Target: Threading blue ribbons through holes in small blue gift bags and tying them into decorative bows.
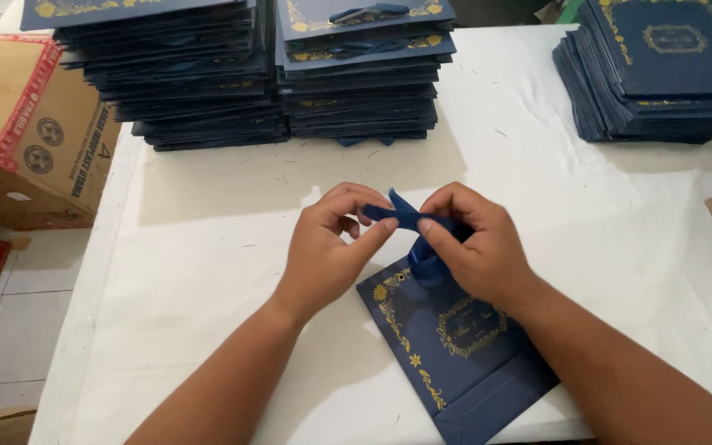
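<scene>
Both hands pinch one navy ribbon [405,216] just above the top edge of a dark blue gold-printed card folder [455,350] lying tilted on the white surface [208,247]: left hand [327,247] grips the left end between thumb and forefinger, right hand [475,239] pinches the right part. Ribbon runs roughly left-right between the hands, its lower loop dropping to the folder's eyelet beneath the right hand, which is nearer. Stacks of similar folders [356,74] sit at the far edge, well apart, with a cardboard box [26,124] left.
</scene>
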